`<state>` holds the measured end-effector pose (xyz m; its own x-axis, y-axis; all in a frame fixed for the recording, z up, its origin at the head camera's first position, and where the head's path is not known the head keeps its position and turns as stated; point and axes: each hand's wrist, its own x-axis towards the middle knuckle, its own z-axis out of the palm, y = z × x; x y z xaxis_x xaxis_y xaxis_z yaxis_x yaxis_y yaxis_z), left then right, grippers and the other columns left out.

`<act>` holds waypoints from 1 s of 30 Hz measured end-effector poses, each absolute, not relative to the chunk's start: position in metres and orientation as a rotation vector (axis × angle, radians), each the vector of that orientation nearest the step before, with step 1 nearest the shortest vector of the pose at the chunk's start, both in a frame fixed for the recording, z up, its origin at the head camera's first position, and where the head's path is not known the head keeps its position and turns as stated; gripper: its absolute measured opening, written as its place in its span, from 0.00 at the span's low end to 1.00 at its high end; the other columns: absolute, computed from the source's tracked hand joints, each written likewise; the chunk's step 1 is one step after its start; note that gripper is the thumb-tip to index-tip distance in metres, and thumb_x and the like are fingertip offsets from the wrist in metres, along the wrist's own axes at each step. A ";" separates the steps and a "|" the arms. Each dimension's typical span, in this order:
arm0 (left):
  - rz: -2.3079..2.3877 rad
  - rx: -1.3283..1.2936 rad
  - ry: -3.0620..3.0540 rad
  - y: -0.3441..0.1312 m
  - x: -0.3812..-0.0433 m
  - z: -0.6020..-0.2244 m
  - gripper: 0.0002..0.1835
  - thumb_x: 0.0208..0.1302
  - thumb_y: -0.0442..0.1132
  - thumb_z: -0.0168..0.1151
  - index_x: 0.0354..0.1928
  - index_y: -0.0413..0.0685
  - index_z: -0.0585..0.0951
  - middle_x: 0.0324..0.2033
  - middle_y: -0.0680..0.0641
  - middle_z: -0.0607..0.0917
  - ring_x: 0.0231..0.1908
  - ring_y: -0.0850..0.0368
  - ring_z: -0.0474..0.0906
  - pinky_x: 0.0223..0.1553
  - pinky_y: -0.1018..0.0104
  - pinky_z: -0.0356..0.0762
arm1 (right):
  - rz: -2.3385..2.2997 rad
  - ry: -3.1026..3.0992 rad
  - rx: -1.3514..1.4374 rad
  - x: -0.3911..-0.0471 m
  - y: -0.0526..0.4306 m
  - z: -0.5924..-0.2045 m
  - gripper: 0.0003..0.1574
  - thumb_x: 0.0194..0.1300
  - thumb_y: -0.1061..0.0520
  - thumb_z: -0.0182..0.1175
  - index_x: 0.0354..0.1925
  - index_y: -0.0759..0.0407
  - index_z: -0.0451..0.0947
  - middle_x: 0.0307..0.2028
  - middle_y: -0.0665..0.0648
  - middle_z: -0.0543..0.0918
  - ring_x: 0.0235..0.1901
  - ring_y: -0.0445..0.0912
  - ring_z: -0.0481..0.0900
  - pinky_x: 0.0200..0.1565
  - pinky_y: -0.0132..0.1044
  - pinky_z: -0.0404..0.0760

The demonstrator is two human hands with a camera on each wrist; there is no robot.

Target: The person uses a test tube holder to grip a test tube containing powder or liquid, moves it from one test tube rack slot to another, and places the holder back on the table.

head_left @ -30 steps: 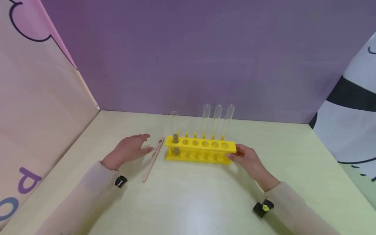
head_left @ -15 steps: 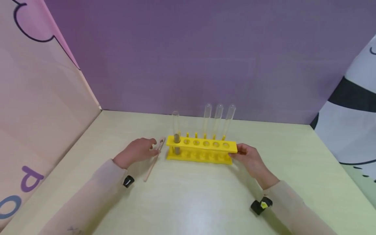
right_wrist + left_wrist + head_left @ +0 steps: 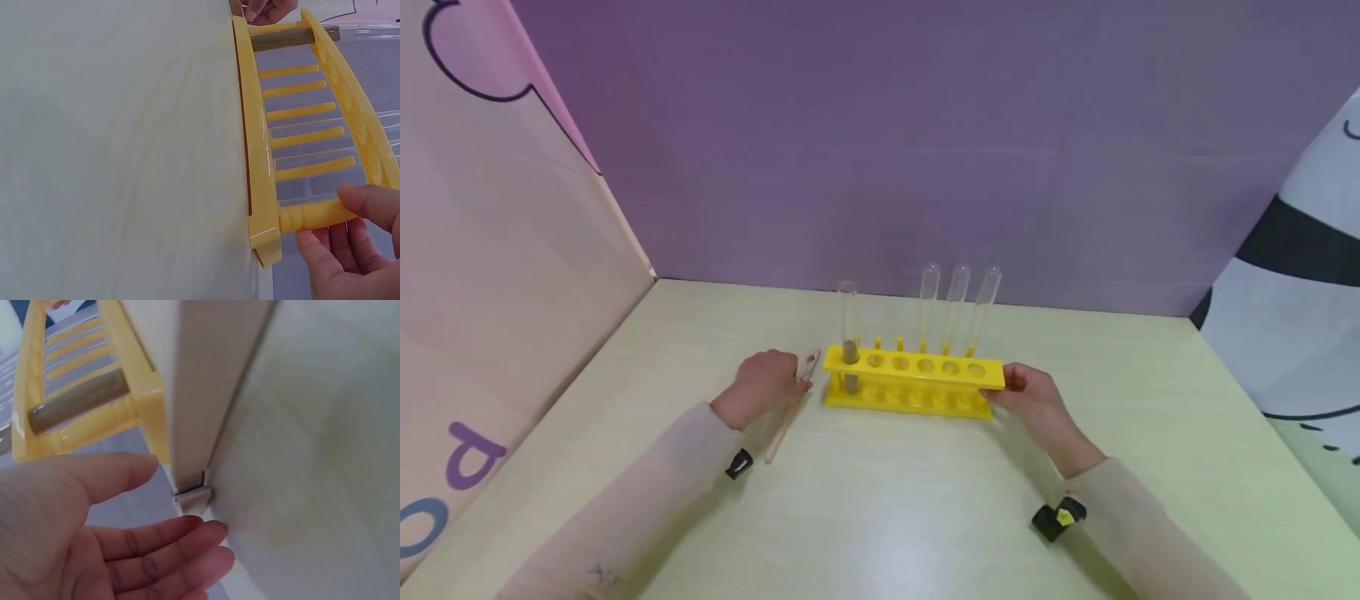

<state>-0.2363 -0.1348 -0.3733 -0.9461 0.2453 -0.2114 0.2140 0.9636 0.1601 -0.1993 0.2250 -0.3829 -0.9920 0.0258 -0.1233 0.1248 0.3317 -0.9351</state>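
Note:
A yellow test tube rack stands on the table, its leftmost hole bearing an upright test tube with grey-brown contents. My right hand grips the rack's right end post; thumb and fingers close round the post in the right wrist view. Just left of the rack lies a wooden test tube clamp. My left hand is at the clamp's upper part, covering some of it. In the left wrist view its thumb and fingers stand apart, with fingertips right beside the clamp's metal-fitted end.
Three clear test tubes sit upside down on pegs along the rack's back. A purple panel rises behind the pale table, and a printed pink panel borders its left side.
My left hand has moved right from beside the clamp to over its upper part, thumb and fingers drawing nearer each other. The right hand keeps its grip and the rack stays in place.

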 end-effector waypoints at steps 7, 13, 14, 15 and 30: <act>0.092 0.294 2.852 -0.124 -0.240 -0.377 0.19 0.63 0.54 0.60 0.27 0.45 0.74 0.18 0.50 0.71 0.21 0.57 0.68 0.20 0.68 0.64 | -1.697 2.550 0.135 -0.202 0.228 -0.384 0.17 0.58 0.66 0.64 0.44 0.73 0.73 0.37 0.54 0.80 0.35 0.41 0.73 0.38 0.26 0.76; 0.045 0.272 2.816 -0.122 -0.241 -0.383 0.21 0.61 0.57 0.59 0.28 0.45 0.74 0.19 0.50 0.70 0.21 0.56 0.68 0.22 0.67 0.63 | -1.712 2.540 0.119 -0.202 0.228 -0.385 0.15 0.58 0.66 0.63 0.43 0.73 0.74 0.34 0.50 0.80 0.34 0.40 0.74 0.37 0.27 0.76; 0.043 0.271 2.816 -0.123 -0.241 -0.384 0.21 0.61 0.57 0.59 0.28 0.45 0.74 0.19 0.50 0.71 0.21 0.56 0.69 0.23 0.67 0.64 | -1.721 2.534 0.112 -0.203 0.228 -0.386 0.15 0.58 0.66 0.63 0.43 0.73 0.74 0.34 0.50 0.80 0.34 0.40 0.74 0.37 0.27 0.77; 0.041 0.269 2.815 -0.123 -0.241 -0.384 0.21 0.61 0.57 0.59 0.28 0.45 0.75 0.19 0.49 0.71 0.22 0.55 0.69 0.23 0.66 0.64 | -1.729 2.529 0.106 -0.203 0.227 -0.386 0.15 0.58 0.66 0.63 0.43 0.73 0.74 0.34 0.49 0.80 0.34 0.40 0.74 0.37 0.27 0.77; 0.091 0.282 2.751 -0.122 -0.232 -0.375 0.18 0.64 0.52 0.59 0.28 0.44 0.75 0.18 0.50 0.69 0.21 0.57 0.67 0.22 0.69 0.62 | -1.734 2.523 0.059 -0.201 0.225 -0.386 0.15 0.57 0.67 0.63 0.42 0.73 0.73 0.34 0.49 0.80 0.34 0.40 0.74 0.37 0.27 0.76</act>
<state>-0.2316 -0.1219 -0.3746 -0.9107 0.2076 -0.3572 0.1836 0.9779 0.1002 -0.2012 0.2254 -0.3861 -0.9961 -0.0129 -0.0872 0.0768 0.3587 -0.9303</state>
